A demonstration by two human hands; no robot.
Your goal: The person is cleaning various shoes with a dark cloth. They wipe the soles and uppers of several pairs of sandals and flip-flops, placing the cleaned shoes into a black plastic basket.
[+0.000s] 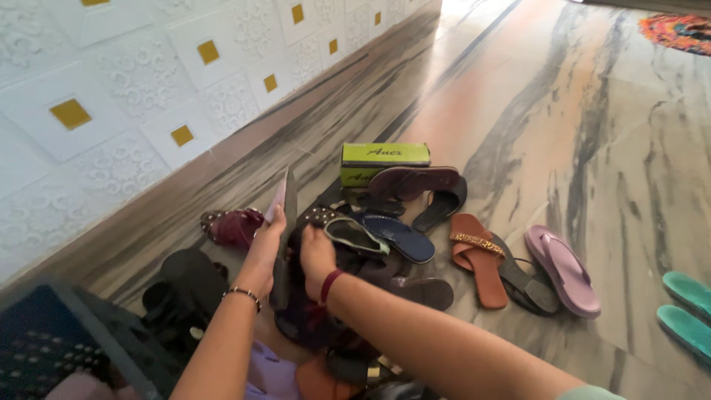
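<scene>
I've got my left hand (265, 241) clamped on a sandal (285, 222) held upright on edge, right hand (317, 255) beside it, fingers curled onto the shoe pile (348, 252). Farther right: brown sandal (478, 255), purple flip-flop (563, 268); beyond the pile, a green box (384, 159) near the wall.

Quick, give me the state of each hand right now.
Left hand: closed on an upright flat sandal.
Right hand: resting on the shoe pile; grip cannot be told.
</scene>
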